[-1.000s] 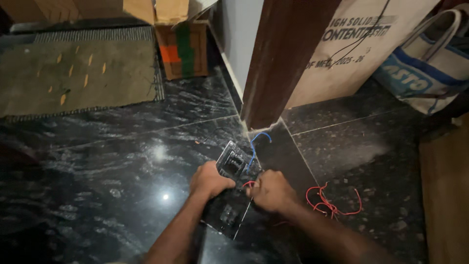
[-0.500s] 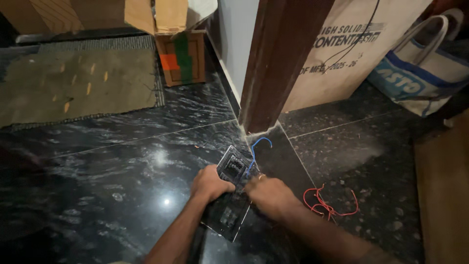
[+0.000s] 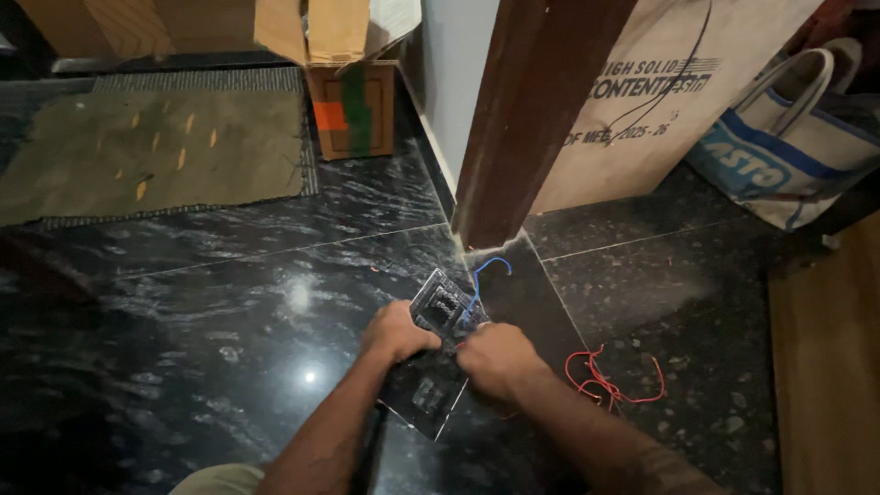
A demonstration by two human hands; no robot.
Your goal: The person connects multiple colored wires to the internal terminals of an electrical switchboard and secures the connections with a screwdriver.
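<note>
A dark rectangular switch plate [image 3: 431,394] with modules on it lies flat on the black marble floor. My left hand [image 3: 396,333] presses down on its left side, fingers curled on the plate. My right hand [image 3: 500,359] is closed over the plate's right side, where a blue wire [image 3: 484,271] loops up from the modules. What the right fingers pinch is hidden under the hand. Both forearms reach in from the bottom edge.
Loose red wire [image 3: 612,385] lies on the floor right of my right hand. A dark wooden door post [image 3: 532,119] stands just beyond. A cardboard box [image 3: 353,101], an olive mat [image 3: 156,151], a large paper sack [image 3: 660,101] and a white-blue tote bag [image 3: 788,156] sit farther back.
Both hands stay on the plate; the view has shifted slightly, and my right hand has edged a little along the plate's right side.
</note>
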